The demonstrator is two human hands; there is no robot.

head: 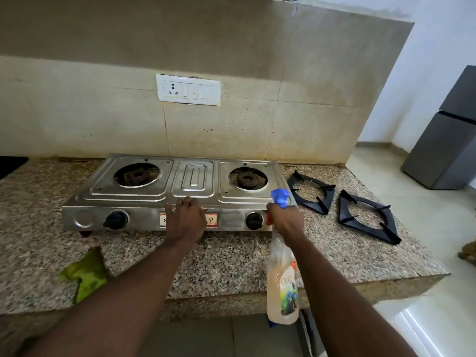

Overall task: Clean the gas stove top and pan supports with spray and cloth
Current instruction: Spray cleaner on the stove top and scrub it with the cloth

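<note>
A steel two-burner gas stove (159, 191) sits on the granite counter, its burners bare. My left hand (184, 220) rests on the stove's front edge at the middle, fingers over the top rim, gripping it. My right hand (284, 220) holds a spray bottle (282, 282) by its neck in front of the right knob; the blue nozzle points toward the stove and the body hangs down over the counter's edge. Two black pan supports (313, 193) (368, 217) lie on the counter to the right of the stove. A green cloth (86, 273) lies crumpled at the front left.
The granite counter (231, 256) ends at the right beyond the pan supports. A tiled wall with a white switch plate (188, 89) stands behind the stove. A grey fridge (448, 135) stands at the far right on the floor.
</note>
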